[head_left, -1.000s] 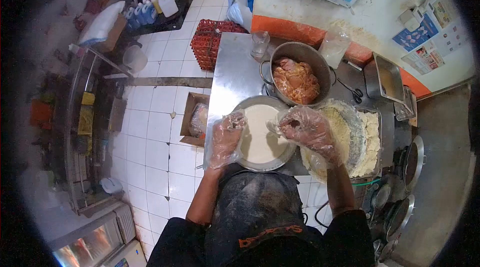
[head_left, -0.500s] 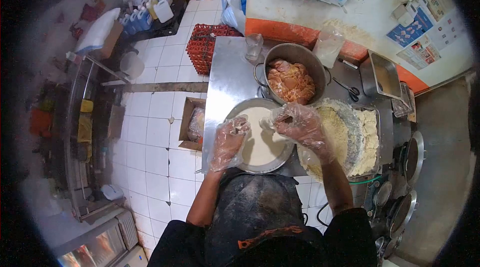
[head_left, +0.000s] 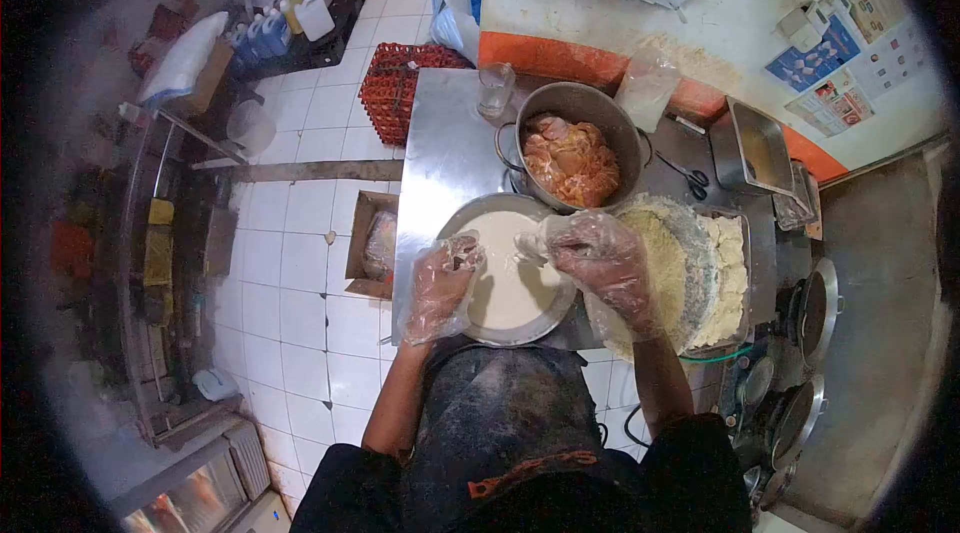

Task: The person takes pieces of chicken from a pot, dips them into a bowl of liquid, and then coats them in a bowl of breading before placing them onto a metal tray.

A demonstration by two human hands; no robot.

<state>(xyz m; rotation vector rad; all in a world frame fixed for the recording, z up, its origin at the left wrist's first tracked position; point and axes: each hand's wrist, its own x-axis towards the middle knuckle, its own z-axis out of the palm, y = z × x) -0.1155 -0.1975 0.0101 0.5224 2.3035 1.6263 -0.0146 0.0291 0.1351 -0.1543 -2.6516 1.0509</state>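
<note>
A metal bowl (head_left: 449, 224) of smooth white batter (head_left: 512, 293) stands at the table's front edge. My left hand (head_left: 440, 281), in a clear plastic glove, is closed with curled fingers over the bowl's left side; what it may hold is hidden. Over the right side is my gloved right hand (head_left: 600, 258), its fingers pinched round a pale, batter-coated piece (head_left: 535, 241). Behind the bowl, a deep pot (head_left: 632, 128) contains raw seasoned chicken pieces (head_left: 570, 161). To the right lies a wide heap of flour (head_left: 655, 243), beside a row of coated pieces (head_left: 725, 278).
Scissors (head_left: 690, 174) and a steel container (head_left: 755, 148) lie behind the flour. A clear glass (head_left: 494, 90) and a plastic bag (head_left: 650, 88) flank the pot. Red crates (head_left: 395, 93) and a cardboard box (head_left: 370, 243) sit left of the table, pans (head_left: 800, 423) at right.
The view has shifted slightly, so the whole scene sits a little further left. Both hands stay over the batter bowl, closed, with the right still pinching the pale piece.
</note>
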